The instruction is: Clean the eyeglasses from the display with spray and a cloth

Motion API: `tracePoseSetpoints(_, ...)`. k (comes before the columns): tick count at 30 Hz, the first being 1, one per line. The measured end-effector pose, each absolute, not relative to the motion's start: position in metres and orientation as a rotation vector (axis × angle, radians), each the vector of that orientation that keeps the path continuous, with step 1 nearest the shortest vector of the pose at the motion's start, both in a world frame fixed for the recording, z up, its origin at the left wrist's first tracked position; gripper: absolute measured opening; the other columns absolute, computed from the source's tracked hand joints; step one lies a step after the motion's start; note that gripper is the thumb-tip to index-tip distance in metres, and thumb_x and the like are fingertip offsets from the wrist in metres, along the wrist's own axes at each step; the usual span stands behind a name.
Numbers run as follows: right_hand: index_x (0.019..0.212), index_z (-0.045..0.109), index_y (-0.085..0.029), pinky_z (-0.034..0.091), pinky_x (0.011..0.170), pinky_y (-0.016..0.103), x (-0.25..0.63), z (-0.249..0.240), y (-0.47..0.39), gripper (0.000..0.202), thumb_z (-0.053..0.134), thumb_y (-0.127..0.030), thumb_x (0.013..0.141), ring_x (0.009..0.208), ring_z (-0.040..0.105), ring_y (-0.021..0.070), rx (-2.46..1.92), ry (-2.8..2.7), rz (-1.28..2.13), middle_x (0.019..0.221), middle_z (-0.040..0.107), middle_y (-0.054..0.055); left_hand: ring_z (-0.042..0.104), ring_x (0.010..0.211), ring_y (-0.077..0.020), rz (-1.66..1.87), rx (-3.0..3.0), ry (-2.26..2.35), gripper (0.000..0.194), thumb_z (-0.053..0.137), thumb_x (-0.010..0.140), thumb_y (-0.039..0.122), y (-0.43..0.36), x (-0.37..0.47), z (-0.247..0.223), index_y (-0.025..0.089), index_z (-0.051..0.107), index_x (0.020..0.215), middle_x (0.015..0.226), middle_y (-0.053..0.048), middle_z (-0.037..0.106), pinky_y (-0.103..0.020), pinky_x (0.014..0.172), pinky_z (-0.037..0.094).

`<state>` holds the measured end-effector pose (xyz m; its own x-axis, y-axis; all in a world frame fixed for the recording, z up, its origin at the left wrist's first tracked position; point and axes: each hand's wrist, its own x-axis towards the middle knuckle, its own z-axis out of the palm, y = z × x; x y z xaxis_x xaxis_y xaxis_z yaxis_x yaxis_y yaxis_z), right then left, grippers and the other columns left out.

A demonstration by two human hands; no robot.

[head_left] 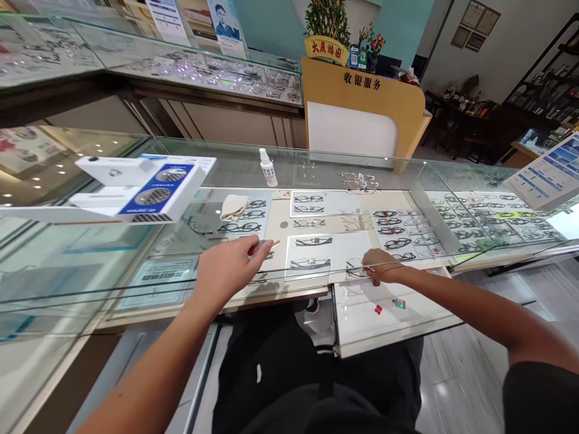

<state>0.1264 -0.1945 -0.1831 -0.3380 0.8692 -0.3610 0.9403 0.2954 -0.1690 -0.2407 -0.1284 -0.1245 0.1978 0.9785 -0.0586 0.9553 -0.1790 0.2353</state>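
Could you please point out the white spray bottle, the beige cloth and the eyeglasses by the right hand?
White spray bottle (268,173): head view, on its labelled body.
Beige cloth (234,207): head view, on its upper face.
Eyeglasses (354,269): head view, on the visible front.

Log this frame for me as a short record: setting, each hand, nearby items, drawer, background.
Setting: glass display case with rows of eyeglasses
Left hand: over the case, small yellow item at the thumb tip; grip unclear
Right hand: fingers at a pair of black-rimmed eyeglasses; firm hold unclear
Nearby: upright white spray bottle, beige cloth
Drawer: pulled out, holding a red tag
Background: yellow cashier counter, potted plant
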Motion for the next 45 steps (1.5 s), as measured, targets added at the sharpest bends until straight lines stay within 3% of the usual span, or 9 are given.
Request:
tracePoseSetpoints(8,0.097,0.08,-0.009,0.048,0.102,0.037,0.137,-0.23,-0.119,0.022,0.061,-0.001,0.091,0.11,0.071,0.0278,1.674,2.404,-0.34,0.108,0.082,0.019,0.05,0.066,-0.0244,0.227,2.206,1.902,0.048,0.029,0.093,0.066,-0.128,-0.243,-0.127,0.025,0.037,0.07,0.065,-0.008,0.057,-0.034,0.062,0.024)
tracePoseSetpoints(16,0.094,0.081,-0.014,0.045,0.108,0.038,0.143,-0.253,-0.094,0.022,0.063,-0.003,0.091,0.116,0.07,0.0273,1.718,2.433,-0.28,0.108,0.082,0.015,0.047,0.062,-0.0231,0.277,2.196,1.909,0.05,0.031,0.092,0.068,-0.126,-0.244,-0.131,0.025,0.036,0.067,0.061,-0.007,0.056,-0.033,0.061,0.023)
tracePoseSetpoints(27,0.093,0.08,-0.015,0.043,0.114,0.04,0.143,-0.263,-0.1,0.014,0.067,-0.01,0.092,0.122,0.067,0.0289,1.754,2.459,-0.257,0.111,0.081,0.015,0.046,0.062,-0.0232,0.286,2.186,1.93,0.049,0.032,0.092,0.067,-0.127,-0.243,-0.129,0.025,0.035,0.066,0.059,-0.007,0.055,-0.033,0.061,0.024)
tracePoseSetpoints(35,0.099,0.08,-0.015,0.037,0.123,0.049,0.138,-0.261,-0.119,0.02,0.06,-0.013,0.096,0.138,0.057,0.0338,1.806,2.443,-0.154,0.142,0.07,0.019,0.047,0.062,-0.0235,0.308,2.195,1.926,0.048,0.034,0.093,0.065,-0.129,-0.243,-0.127,0.025,0.034,0.067,0.059,-0.007,0.055,-0.034,0.061,0.023)
tracePoseSetpoints(45,0.097,0.082,-0.017,0.032,0.124,0.049,0.142,-0.262,-0.145,0.024,0.058,-0.014,0.097,0.141,0.054,0.0328,1.751,2.412,-0.202,0.146,0.07,0.016,0.049,0.063,-0.0237,0.325,2.204,1.915,0.048,0.036,0.094,0.063,-0.129,-0.243,-0.127,0.024,0.035,0.067,0.06,-0.007,0.054,-0.034,0.061,0.024)
